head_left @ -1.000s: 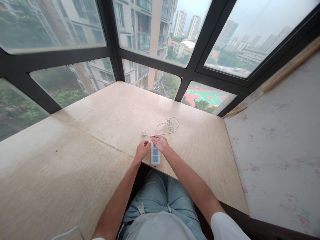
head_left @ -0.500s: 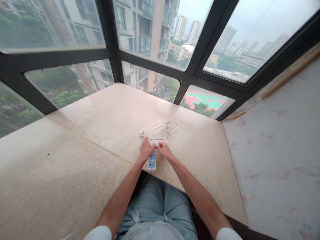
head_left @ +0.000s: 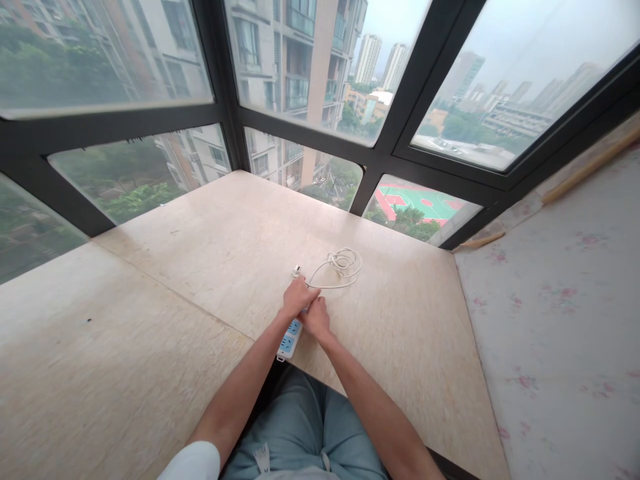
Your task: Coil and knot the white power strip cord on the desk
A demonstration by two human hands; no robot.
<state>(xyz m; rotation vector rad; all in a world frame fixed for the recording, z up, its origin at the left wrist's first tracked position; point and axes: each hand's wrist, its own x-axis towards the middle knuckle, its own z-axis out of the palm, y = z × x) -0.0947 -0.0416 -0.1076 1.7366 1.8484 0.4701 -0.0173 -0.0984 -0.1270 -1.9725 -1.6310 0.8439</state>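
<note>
A white power strip (head_left: 287, 342) with blue socket faces lies slantwise at the front edge of the tabletop. Its near end points toward my lap, and the far end is covered by my hands. My left hand (head_left: 298, 296) is closed over the far part, fingers bent around it. Pressed up against the left, my right hand (head_left: 316, 317) is closed on the strip's right side, its fingertips partly hidden. Just past my left fingers rests the white plug (head_left: 297, 270). The white cord (head_left: 345, 265) lies in loose loops to the right of the plug.
The beige tabletop (head_left: 190, 247) has a seam (head_left: 200, 303) running across it. Dark window frames (head_left: 300, 140) border it at the back. A flowered wall (head_left: 555, 320) stands at the right. The front edge is close to my legs.
The strip has turned, its near end swinging left. My right hand has moved in against the left one and lower. The camera view has shifted slightly.
</note>
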